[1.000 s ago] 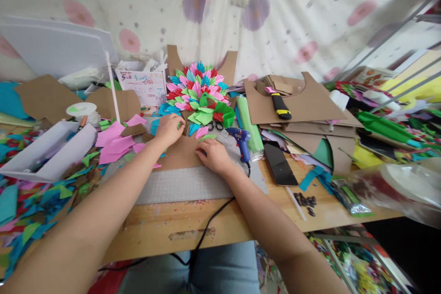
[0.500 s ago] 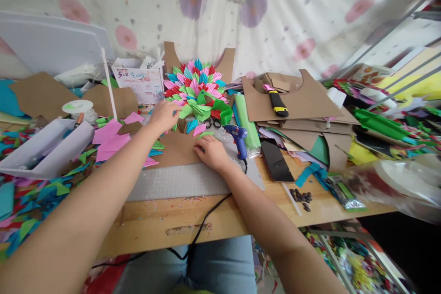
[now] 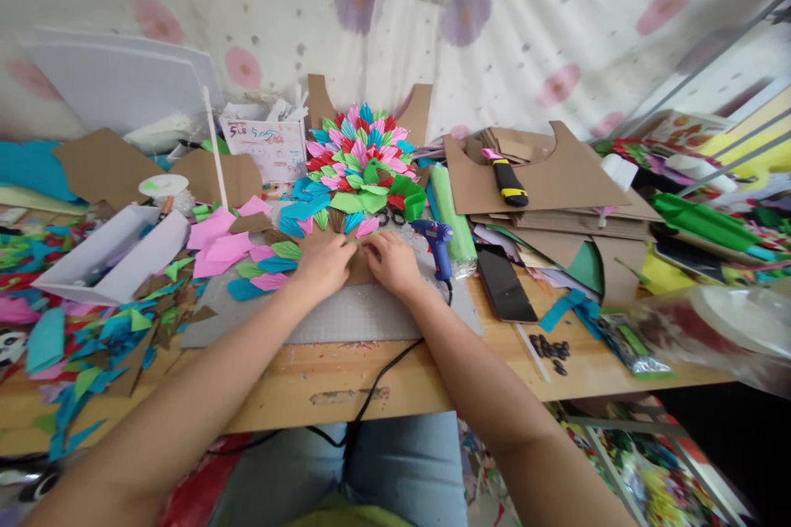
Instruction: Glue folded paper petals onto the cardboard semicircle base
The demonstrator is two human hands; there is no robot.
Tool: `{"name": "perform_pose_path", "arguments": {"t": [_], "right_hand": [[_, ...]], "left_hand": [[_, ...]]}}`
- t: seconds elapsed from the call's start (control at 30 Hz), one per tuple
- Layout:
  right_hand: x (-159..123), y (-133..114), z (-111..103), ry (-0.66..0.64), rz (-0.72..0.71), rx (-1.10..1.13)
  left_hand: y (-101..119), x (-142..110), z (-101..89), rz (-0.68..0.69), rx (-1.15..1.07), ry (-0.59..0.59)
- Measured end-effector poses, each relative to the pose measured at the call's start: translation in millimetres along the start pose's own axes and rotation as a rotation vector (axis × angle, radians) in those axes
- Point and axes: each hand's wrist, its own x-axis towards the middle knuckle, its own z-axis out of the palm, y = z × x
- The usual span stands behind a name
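My left hand point(image 3: 326, 265) and my right hand point(image 3: 390, 260) are close together over a piece of brown cardboard point(image 3: 358, 270) on a grey mat point(image 3: 321, 328). Both sets of fingers are closed, tips almost meeting; whatever they pinch is too small or hidden to make out. Just beyond them lie pleated crepe-paper petals, among them a brown petal point(image 3: 337, 221) and a pink petal point(image 3: 367, 227). Left of my left hand, more petals fan out, including a blue petal point(image 3: 277, 264). A blue glue gun point(image 3: 437, 245) stands to the right of my right hand.
A cardboard form covered in colourful petals point(image 3: 362, 150) leans at the back. On the right are a phone point(image 3: 507, 283), a yellow-black cutter point(image 3: 510, 183) and stacked cardboard point(image 3: 556, 181). Left stand a white tray point(image 3: 92, 288) and paper scraps. The glue gun's black cord point(image 3: 389, 366) crosses the table edge.
My left hand has come down and right from the green leaves at the back, meeting my right hand over the cardboard. The view has shifted slightly left.
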Motion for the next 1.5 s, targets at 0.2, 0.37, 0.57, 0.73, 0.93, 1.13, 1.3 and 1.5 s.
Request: {"name": "perform_pose_path", "arguments": {"t": [0.2, 0.37, 0.57, 0.73, 0.93, 1.13, 1.3, 1.5], "right_hand": [[1, 0, 0, 0.019, 0.038, -0.022], [0, -2, 3, 0.0, -0.001, -0.007], [-1, -5, 4, -0.056, -0.047, -0.015], [0, -5, 1, -0.033, -0.019, -0.014], [0, -4, 3, -0.041, 0.009, -0.017], [0, -8, 7, -0.095, -0.115, -0.018], [3, -18, 15, -0.138, -0.129, -0.096], [7, -21, 17, -0.091, -0.075, -0.164]], "left_hand": [[-18, -20, 9.5, -0.128, -0.513, 0.224], [-31, -28, 8.6, -0.099, -0.431, 0.204], [-26, -19, 16.3, -0.022, -0.263, 0.103], [-26, -9, 16.7, -0.095, -0.2, 0.09], [-26, -4, 18.9, -0.122, -0.228, 0.151], [-37, -14, 12.9, -0.274, -0.27, 0.334], [-52, -23, 6.2, -0.357, -0.276, 0.392], [-61, -26, -1.0, -0.37, -0.29, 0.412]]}}
